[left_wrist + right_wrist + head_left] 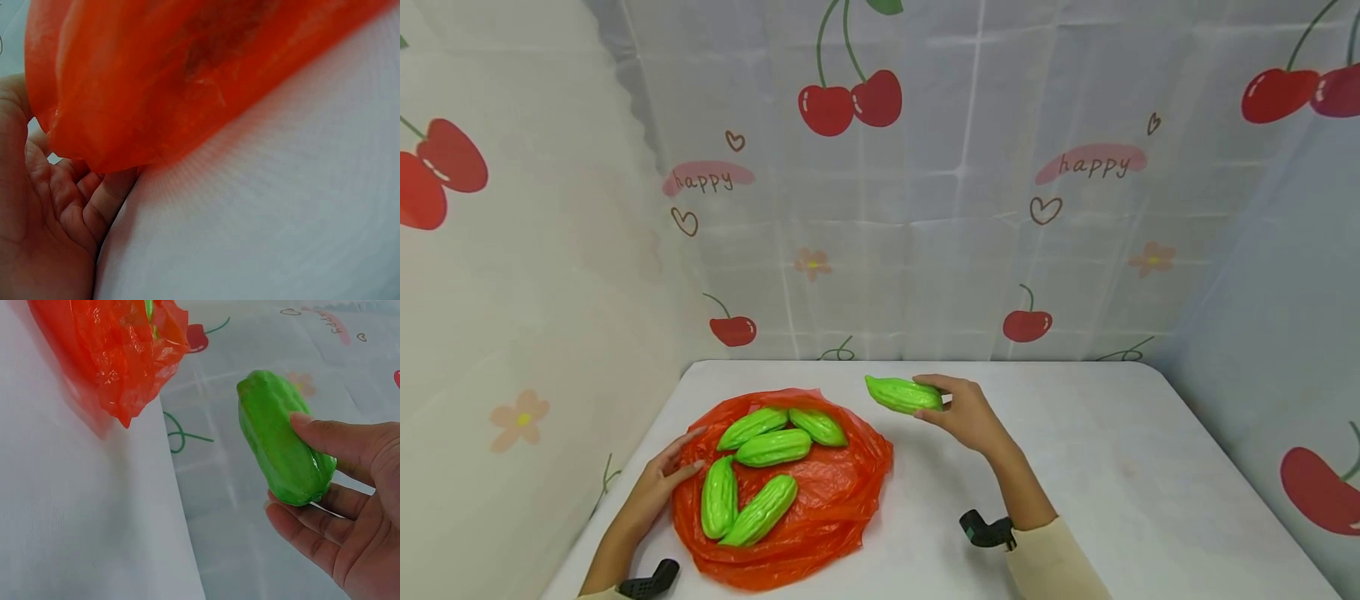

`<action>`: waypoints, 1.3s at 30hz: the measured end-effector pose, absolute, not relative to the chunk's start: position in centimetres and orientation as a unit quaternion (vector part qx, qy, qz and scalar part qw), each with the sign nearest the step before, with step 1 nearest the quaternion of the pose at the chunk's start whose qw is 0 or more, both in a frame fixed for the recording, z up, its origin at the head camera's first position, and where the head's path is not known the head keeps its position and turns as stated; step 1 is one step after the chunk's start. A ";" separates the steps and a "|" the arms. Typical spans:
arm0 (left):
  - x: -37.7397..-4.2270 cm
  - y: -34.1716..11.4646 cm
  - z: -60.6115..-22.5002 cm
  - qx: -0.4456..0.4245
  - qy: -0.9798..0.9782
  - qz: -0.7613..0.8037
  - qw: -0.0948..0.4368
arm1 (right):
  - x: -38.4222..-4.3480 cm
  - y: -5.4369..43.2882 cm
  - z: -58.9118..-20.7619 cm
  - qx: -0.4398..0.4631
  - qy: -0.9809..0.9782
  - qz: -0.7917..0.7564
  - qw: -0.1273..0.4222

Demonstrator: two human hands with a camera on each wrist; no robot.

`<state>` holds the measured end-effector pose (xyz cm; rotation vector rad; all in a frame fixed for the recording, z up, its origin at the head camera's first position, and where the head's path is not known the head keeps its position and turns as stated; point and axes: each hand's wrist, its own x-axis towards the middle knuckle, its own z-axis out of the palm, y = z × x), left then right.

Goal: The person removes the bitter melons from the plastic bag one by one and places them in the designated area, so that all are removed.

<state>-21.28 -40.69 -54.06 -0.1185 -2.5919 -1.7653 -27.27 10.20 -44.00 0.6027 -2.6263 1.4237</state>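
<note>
In the head view my right hand [958, 410] holds a bright green, ridged toy bitter melon [898, 395] above the table, right of a red plastic bag [827, 500]. Thumb and fingers grip its blunt end in the right wrist view, where the bitter melon [281, 437] is seen close up. Several similar bitter melons [773, 447] lie on the spread bag. My left hand [658, 479] rests at the bag's left edge, fingers and thumb extended over it. Seen from the left wrist, the bag [156, 81] covers that hand's fingertips.
A white table [1120, 475] carries the bag on its left half. A cherry-printed curtain [910, 217] hangs right behind the table's back edge, with more printed sheets on both sides. Each wrist wears a black camera mount [987, 529].
</note>
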 end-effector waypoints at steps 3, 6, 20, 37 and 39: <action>-21.3 -40.7 -54.1 -0.037 -0.827 -0.561 0.002 | -27.5 10.6 -44.2 0.196 -0.861 0.466 0.048; -21.2 -40.7 -54.1 -0.035 -0.829 -0.559 0.002 | -27.8 10.9 -44.3 0.192 -0.862 0.466 0.048; -21.2 -40.7 -54.2 -0.039 -0.823 -0.567 0.002 | -28.9 12.4 -45.9 0.166 -0.872 0.456 0.055; -21.3 -40.6 -53.9 -0.026 -0.832 -0.554 0.000 | -30.2 14.4 -47.6 0.157 -0.881 0.440 0.067; -21.3 -40.6 -53.9 -0.025 -0.834 -0.552 -0.001 | -30.2 14.5 -47.8 0.155 -0.883 0.438 0.065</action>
